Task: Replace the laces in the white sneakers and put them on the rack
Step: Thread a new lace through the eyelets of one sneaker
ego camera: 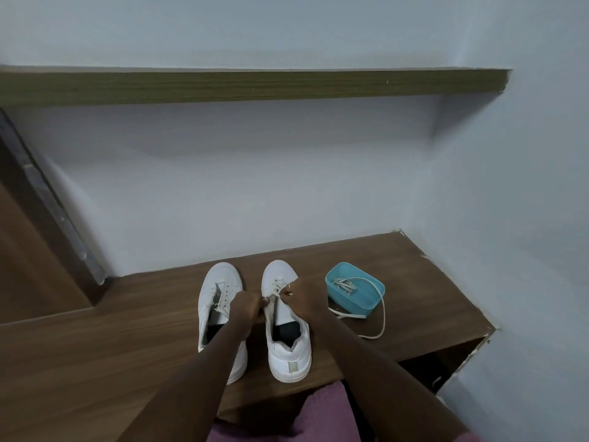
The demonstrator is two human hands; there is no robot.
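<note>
Two white sneakers stand side by side on a brown wooden surface, toes toward the wall. The left sneaker has almost no lace, only a short piece near its tongue. The right sneaker carries a cream lace through its front eyelets. My left hand pinches the lace and the shoe's left eyelet edge. Fingers closed, my right hand holds the lace's other end above the right eyelet row. A blue tub to the right holds a bundled lace.
A loose lace trails from the tub over its rim and loops onto the wood. A wooden shelf runs along the wall above. The wooden top ends at the right over a dark open compartment. Pink cloth shows below.
</note>
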